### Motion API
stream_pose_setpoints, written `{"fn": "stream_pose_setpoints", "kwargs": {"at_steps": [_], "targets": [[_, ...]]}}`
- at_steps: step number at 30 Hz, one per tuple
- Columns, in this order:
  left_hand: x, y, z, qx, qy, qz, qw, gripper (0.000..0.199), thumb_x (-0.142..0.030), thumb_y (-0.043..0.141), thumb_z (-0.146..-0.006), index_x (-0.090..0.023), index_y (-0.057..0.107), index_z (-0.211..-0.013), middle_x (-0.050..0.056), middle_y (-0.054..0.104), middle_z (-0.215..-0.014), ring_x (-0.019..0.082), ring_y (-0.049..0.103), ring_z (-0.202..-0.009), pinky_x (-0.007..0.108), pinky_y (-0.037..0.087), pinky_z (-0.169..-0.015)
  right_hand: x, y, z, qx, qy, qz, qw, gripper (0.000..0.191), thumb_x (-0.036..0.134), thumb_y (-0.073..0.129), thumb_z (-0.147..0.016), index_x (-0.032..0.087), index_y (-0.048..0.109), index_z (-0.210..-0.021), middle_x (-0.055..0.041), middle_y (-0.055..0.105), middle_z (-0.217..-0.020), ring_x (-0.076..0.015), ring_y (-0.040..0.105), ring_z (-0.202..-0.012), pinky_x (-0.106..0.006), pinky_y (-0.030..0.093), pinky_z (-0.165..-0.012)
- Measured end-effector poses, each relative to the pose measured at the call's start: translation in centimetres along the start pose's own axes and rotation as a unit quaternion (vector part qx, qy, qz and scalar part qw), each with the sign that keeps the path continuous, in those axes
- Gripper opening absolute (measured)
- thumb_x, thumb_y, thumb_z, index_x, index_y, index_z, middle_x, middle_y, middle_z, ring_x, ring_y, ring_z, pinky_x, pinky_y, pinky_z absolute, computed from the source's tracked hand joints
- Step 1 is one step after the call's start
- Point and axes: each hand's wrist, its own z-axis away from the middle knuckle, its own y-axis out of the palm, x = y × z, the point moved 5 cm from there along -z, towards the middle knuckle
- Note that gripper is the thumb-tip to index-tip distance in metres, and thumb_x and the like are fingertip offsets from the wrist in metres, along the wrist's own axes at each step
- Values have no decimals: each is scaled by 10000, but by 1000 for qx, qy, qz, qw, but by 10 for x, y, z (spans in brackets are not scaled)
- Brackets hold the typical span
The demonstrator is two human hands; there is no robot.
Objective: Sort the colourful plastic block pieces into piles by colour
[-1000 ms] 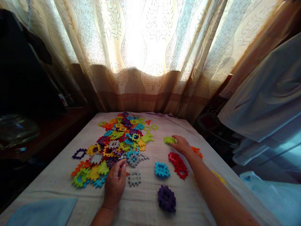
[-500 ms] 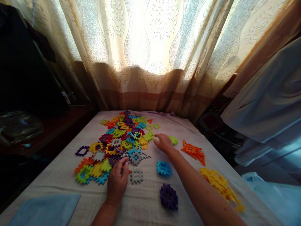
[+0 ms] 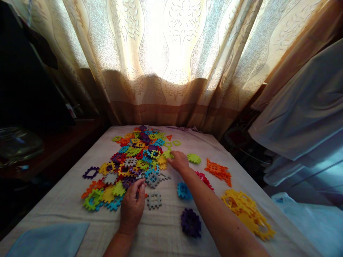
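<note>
My right hand (image 3: 179, 161) reaches to the right edge of a heap of colourful plastic interlocking pieces (image 3: 139, 153). Its fingertips are closed on a lime-green toothed piece (image 3: 168, 154). My left hand (image 3: 132, 205) rests at the heap's near side, loosely curled, with a gap between thumb and fingers; I see nothing held in it. Just right of it lies a grey window piece (image 3: 154, 200). A bit of orange shows by its fingers, mostly hidden. Another lime-green piece (image 3: 194, 158) lies beyond my right wrist.
Sorted groups lie on the right: orange (image 3: 218, 171), yellow (image 3: 248, 214), blue (image 3: 184, 191), purple (image 3: 190, 223) and red (image 3: 205, 180), partly behind my right forearm. A light-blue cloth (image 3: 48, 239) lies at front left. A curtain (image 3: 160, 89) hangs behind the table.
My right hand has moved left and its fingers have closed on the lime-green piece. The red pieces now show beside my forearm. My left hand stays nearly still.
</note>
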Motion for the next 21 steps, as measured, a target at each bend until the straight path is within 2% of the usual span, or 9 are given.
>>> {"fn": "stream_pose_setpoints", "kwargs": {"at_steps": [5, 9, 13, 16, 19, 21], "targets": [[0, 0, 0, -6, 18, -23, 1000, 357, -469, 457, -882, -214, 671, -1010, 65, 744, -885, 182, 710, -737, 293, 586, -655, -49, -19, 11, -43, 31, 50, 997, 296, 337, 565, -866, 222, 656, -1123, -112, 677, -1121, -246, 587, -1052, -340, 427, -878], [0, -1, -1, -10, 34, -36, 999, 341, -449, 458, -885, -215, 669, -1015, 59, 746, -874, 184, 711, -767, 297, 583, -699, -76, -24, 19, -33, 36, 70, 996, 249, 287, 584, -850, 197, 687, -1058, -135, 666, -1122, -268, 577, -1062, -370, 423, -886], [-2, -1, -1, -3, 34, -34, 999, 335, -443, 458, -885, -212, 665, -1012, 61, 748, -893, 182, 713, -766, 293, 583, -694, -79, -27, 28, -49, 32, 57, 997, 298, 257, 577, -843, 194, 683, -1115, -139, 605, -1262, -286, 528, -1167, -402, 408, -940], [-2, -1, -1, 0, 23, -27, 999, 333, -437, 458, -887, -208, 663, -1016, 62, 747, -900, 175, 710, -727, 290, 584, -677, -74, -30, 44, -99, 21, 8, 995, 333, 274, 568, -843, 184, 680, -1143, -136, 589, -1301, -283, 522, -1193, -414, 402, -986], [-2, 0, 0, 0, 15, -12, 1000, 333, -429, 454, -890, -203, 661, -1020, 63, 744, -888, 166, 704, -692, 278, 581, -640, -71, -30, 72, -155, 2, -87, 984, 307, 291, 524, -846, 190, 705, -1073, -106, 654, -1212, -243, 573, -1137, -377, 418, -1005], [-2, 0, 0, -5, 22, -12, 1000, 332, -424, 450, -889, -201, 661, -1015, 64, 743, -878, 173, 707, -729, 283, 582, -658, -72, -25, 95, -173, 16, -162, 971, 307, 316, 479, -849, 205, 718, -1006, -86, 710, -1088, -225, 634, -1031, -355, 476, -938]]}}
